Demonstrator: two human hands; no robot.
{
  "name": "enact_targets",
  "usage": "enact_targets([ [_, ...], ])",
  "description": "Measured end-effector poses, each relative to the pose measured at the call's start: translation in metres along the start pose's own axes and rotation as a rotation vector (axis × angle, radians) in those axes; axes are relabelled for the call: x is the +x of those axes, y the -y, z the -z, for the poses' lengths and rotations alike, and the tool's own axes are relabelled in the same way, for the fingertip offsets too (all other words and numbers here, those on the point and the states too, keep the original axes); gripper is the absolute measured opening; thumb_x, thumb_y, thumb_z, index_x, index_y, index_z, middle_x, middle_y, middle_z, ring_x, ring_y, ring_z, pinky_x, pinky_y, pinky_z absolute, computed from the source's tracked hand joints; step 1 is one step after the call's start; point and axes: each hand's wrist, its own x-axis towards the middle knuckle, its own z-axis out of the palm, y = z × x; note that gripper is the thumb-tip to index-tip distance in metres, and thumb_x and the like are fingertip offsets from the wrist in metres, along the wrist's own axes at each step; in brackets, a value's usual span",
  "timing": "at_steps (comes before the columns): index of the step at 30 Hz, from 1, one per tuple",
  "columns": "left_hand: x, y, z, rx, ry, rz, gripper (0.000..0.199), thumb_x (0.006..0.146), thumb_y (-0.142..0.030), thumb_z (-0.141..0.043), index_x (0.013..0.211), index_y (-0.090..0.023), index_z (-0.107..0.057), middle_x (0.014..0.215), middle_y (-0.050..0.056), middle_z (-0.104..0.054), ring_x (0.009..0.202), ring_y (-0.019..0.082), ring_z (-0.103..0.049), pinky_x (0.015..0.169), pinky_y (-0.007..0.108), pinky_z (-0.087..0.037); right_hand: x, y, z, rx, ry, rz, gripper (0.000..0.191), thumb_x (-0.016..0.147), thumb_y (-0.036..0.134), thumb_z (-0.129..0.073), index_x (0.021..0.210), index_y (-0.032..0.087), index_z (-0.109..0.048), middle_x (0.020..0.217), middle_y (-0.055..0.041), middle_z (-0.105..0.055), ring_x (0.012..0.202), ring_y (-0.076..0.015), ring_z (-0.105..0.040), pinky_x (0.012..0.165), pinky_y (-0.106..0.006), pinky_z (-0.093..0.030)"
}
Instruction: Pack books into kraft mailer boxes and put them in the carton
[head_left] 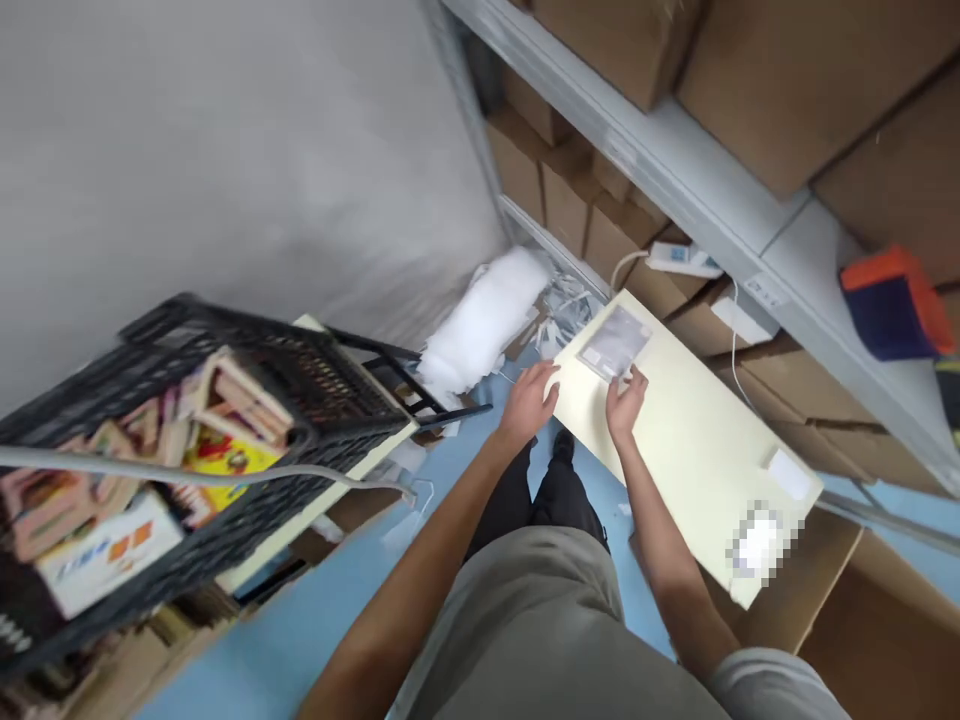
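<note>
A flat, grey, see-through plastic packet (616,343) lies at the far end of a pale yellow table (675,430). My right hand (627,402) is over the table at the packet's near edge, thumb and fingers apart; its fingertips seem to touch that edge. At the table's left edge is my left hand (529,402), fingers spread and nothing in them. It is a little short of the packet.
Left stands a black plastic crate (315,415) with several small boxes. A white bundle (487,320) and shreds lie by the wall. Shelving (637,160) with cardboard boxes and a power strip (684,260) runs along the right. An open carton (877,620) sits beside the table.
</note>
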Motion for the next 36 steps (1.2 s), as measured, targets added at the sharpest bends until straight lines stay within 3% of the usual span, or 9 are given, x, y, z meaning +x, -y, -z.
enact_targets([
  [4,-0.107,0.000,0.069,-0.183,-0.295,0.186,0.035,0.110,-0.042,-0.055,0.127,-0.026,-0.082,0.124,0.010,-0.085,0.113,0.030,-0.081,0.106,0.045,-0.065,-0.049,0.056,0.028,0.083,0.136,0.333,0.041,0.112,0.043,-0.052,0.141,0.018,-0.067,0.135,-0.0193,-0.069,0.117,-0.0298,-0.070,0.112,-0.053,-0.057],
  [9,-0.228,0.034,0.135,-0.255,-0.768,0.371,0.028,0.099,-0.050,-0.069,0.104,-0.027,-0.086,0.112,0.009,-0.087,0.103,0.029,-0.081,0.099,0.039,-0.065,-0.118,0.130,0.040,0.216,0.387,0.578,0.033,0.116,0.043,-0.054,0.134,0.021,-0.072,0.128,-0.0155,-0.075,0.122,-0.0278,-0.071,0.111,-0.048,-0.059],
  [13,-0.312,0.063,0.167,-0.293,-1.142,0.546,0.034,0.096,-0.053,-0.071,0.107,-0.024,-0.086,0.111,0.009,-0.087,0.102,0.027,-0.081,0.099,0.039,-0.065,-0.170,0.186,0.027,0.225,0.596,0.709,0.032,0.117,0.042,-0.054,0.128,0.022,-0.075,0.125,-0.0137,-0.078,0.120,-0.0272,-0.074,0.108,-0.046,-0.059],
  [16,-0.365,0.078,0.183,-0.374,-1.401,0.683,0.038,0.095,-0.054,-0.071,0.110,-0.022,-0.084,0.111,0.011,-0.087,0.102,0.027,-0.082,0.099,0.040,-0.064,-0.216,0.234,0.004,0.241,0.774,0.838,0.030,0.116,0.039,-0.054,0.125,0.022,-0.077,0.123,-0.0134,-0.079,0.119,-0.0269,-0.075,0.107,-0.044,-0.059],
  [18,-0.397,0.089,0.194,-0.456,-1.513,0.730,0.038,0.094,-0.054,-0.071,0.109,-0.021,-0.083,0.111,0.011,-0.087,0.102,0.027,-0.082,0.099,0.041,-0.065,-0.254,0.268,-0.016,0.254,0.888,0.929,0.029,0.115,0.037,-0.055,0.124,0.022,-0.078,0.121,-0.0127,-0.080,0.117,-0.0267,-0.076,0.106,-0.043,-0.059],
  [23,-0.481,0.121,0.237,-0.615,-1.649,0.747,0.035,0.090,-0.051,-0.074,0.108,-0.021,-0.080,0.112,0.011,-0.085,0.103,0.026,-0.081,0.102,0.041,-0.064,-0.369,0.354,-0.074,0.291,1.120,1.084,0.026,0.113,0.035,-0.057,0.122,0.024,-0.079,0.118,-0.0111,-0.081,0.114,-0.0257,-0.077,0.103,-0.040,-0.061],
  [28,-0.554,0.169,0.285,-0.697,-1.819,0.809,0.034,0.085,-0.037,-0.080,0.115,-0.022,-0.074,0.125,0.011,-0.079,0.105,0.023,-0.078,0.099,0.040,-0.066,-0.489,0.412,-0.151,0.333,1.332,1.051,0.027,0.111,0.037,-0.057,0.119,0.023,-0.079,0.116,-0.0108,-0.082,0.107,-0.0242,-0.079,0.101,-0.037,-0.063],
  [32,-0.580,0.209,0.313,-1.052,-1.841,0.839,0.034,0.082,-0.028,-0.082,0.112,-0.024,-0.066,0.116,0.008,-0.076,0.101,0.021,-0.078,0.095,0.042,-0.069,-0.560,0.439,-0.217,0.177,1.429,0.908,0.025,0.108,0.031,-0.059,0.123,0.022,-0.077,0.117,-0.0095,-0.086,0.104,-0.0224,-0.082,0.098,-0.033,-0.064],
  [36,-0.586,0.229,0.324,-1.345,-1.701,0.819,0.034,0.078,-0.033,-0.091,0.098,-0.023,-0.066,0.094,0.005,-0.078,0.092,0.023,-0.081,0.095,0.045,-0.070,-0.590,0.459,-0.250,-0.079,1.381,0.901,0.024,0.106,0.026,-0.064,0.126,0.020,-0.077,0.118,-0.0091,-0.088,0.102,-0.0229,-0.084,0.098,-0.032,-0.063],
])
